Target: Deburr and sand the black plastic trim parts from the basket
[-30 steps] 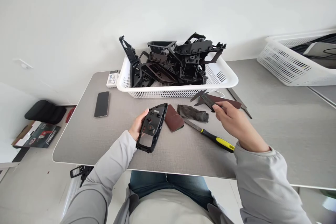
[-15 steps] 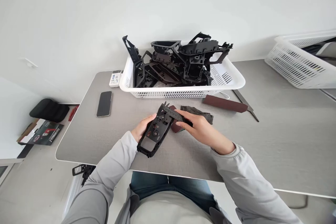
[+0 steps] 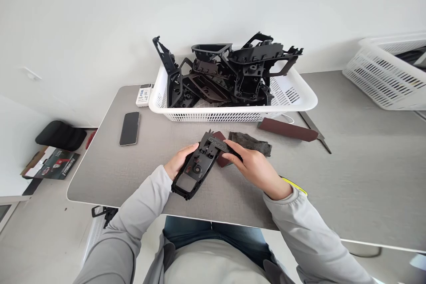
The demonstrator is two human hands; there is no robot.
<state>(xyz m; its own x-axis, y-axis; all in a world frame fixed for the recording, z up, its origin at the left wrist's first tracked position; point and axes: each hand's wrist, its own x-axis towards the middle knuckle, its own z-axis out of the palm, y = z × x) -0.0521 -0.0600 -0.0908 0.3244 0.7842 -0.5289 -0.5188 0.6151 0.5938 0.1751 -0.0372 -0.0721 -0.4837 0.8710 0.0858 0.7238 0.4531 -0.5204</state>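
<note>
Two hands close together, left hand (image 3: 181,161) gripping a black plastic trim panel (image 3: 195,172) over the gray surface (image 3: 100,173), right hand (image 3: 254,169) pinching a vernier caliper (image 3: 217,143) across it, dark rag (image 3: 251,143) just beside

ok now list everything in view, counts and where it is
plastic trim panel: one, black, in the hands above the table
caliper: one, dark, against the panel
basket: two, white, one on the table, one far right
trim parts: several, black, piled in the basket
sandpaper sheet: one, reddish brown, under the panel
sandpaper strip: one, dark red, in front of the basket
cloth: one, grey, on the table
flat metal file: one, grey, right of the strip
smartphone: one, black, left on the table
tool handle: one, yellow, mostly behind the right sleeve
left hand: one, gripping the panel
right hand: one, fingers on the caliper
</note>
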